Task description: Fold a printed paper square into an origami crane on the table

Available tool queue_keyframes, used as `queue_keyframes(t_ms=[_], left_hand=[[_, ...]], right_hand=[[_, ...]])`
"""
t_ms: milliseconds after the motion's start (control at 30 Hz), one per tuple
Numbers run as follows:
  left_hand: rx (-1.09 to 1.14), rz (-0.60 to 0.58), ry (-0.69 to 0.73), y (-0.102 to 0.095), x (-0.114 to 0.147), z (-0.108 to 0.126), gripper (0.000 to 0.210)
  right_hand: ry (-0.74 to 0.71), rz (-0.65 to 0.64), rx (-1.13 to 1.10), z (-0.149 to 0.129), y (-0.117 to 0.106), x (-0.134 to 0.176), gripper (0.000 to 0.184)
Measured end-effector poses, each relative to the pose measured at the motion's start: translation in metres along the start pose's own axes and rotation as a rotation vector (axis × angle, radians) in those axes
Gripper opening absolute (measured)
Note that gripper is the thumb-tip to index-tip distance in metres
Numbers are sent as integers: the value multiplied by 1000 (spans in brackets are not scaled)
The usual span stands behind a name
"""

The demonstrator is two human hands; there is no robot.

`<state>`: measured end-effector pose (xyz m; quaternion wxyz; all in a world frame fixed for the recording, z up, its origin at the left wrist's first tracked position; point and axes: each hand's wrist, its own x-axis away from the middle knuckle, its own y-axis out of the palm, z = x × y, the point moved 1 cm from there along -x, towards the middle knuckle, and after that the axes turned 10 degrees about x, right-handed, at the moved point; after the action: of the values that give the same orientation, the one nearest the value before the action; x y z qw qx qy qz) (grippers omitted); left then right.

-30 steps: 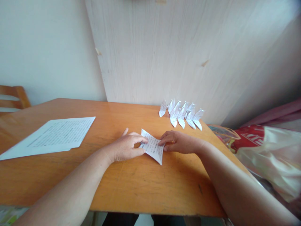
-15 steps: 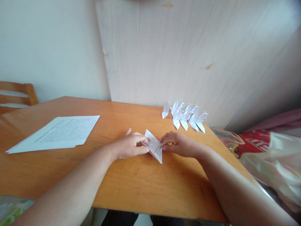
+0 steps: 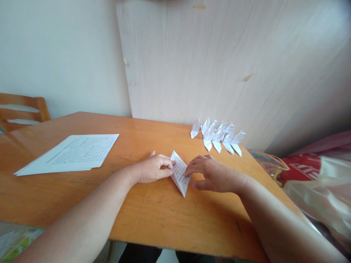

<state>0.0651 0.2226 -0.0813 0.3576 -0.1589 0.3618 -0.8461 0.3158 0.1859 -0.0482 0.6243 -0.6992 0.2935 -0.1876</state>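
A small printed paper, folded into a narrow pointed shape, lies on the table between my hands. My left hand pinches its left edge between thumb and fingers. On the other side, my right hand rests its fingertips on the paper's right edge, the thumb held apart and the fingers stretched. Several folded paper figures with pointed tips stand in a cluster toward the back right of the table.
A stack of printed sheets lies on the left of the wooden table. Behind the table rises a pale wooden panel. Bags crowd the right side, and a wooden chair stands at the far left.
The folded paper has turned slightly, its lower tip now nearer to me. My right thumb has come away from the paper and the hand has spread. The view has shifted a little.
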Motion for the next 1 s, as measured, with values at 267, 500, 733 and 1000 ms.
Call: queue_keyframes(t_ms=[267, 500, 733, 1000], left_hand=[[150, -30, -47, -7, -2, -1, 16], [212, -8, -21, -7, -3, -4, 18], [286, -9, -15, -8, -3, -10, 15], [317, -54, -33, -10, -2, -13, 17]], right_hand=[[-45, -23, 38, -14, 3, -6, 22], [-69, 9, 6, -16, 7, -7, 29], [-120, -25, -110, -14, 11, -8, 24], [-98, -11, -152, -9, 13, -8, 18]])
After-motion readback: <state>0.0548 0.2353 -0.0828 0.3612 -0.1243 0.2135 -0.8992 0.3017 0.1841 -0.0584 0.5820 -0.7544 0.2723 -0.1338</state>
